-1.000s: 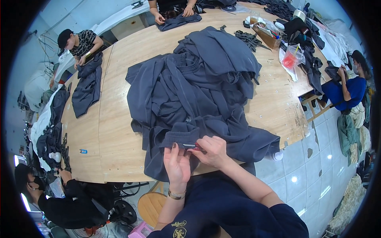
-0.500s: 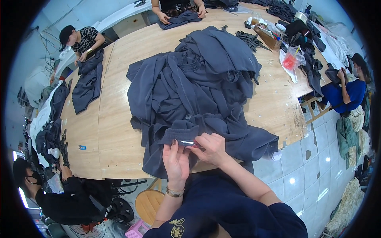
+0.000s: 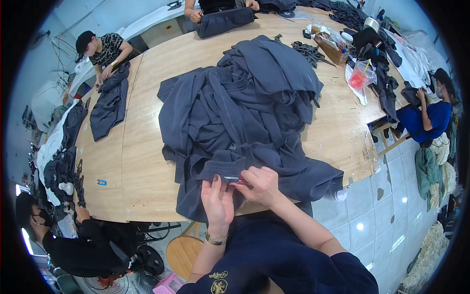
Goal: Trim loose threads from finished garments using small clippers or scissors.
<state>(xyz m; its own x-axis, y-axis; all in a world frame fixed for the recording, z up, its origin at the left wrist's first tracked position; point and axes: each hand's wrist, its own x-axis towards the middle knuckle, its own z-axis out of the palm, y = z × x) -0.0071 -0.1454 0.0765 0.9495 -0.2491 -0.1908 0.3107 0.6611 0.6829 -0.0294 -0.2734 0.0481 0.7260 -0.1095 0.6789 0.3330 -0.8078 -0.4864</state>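
Observation:
A large heap of dark grey garments [image 3: 235,108] lies in front of me on the wooden table. At its near edge, a gathered elastic waistband [image 3: 223,165] is turned toward me. My left hand [image 3: 218,203], palm up, pinches the edge of this band with its fingertips. My right hand [image 3: 259,185] is closed around small red-handled thread snips [image 3: 240,180]. Their metal blades point left along the band's edge, close to my left fingertips. Whether the blades touch a thread is too small to see.
The wooden table [image 3: 147,166] bears a small blue tool [image 3: 102,182] at left. A box of supplies [image 3: 333,51] and a red drink in a plastic bag [image 3: 361,76] stand at far right. Several people work around the table. A wooden stool [image 3: 183,255] stands below its near edge.
My hands stay almost in place, with the snips at the band. Across the table, a person has raised and spread a dark garment that lay lower before.

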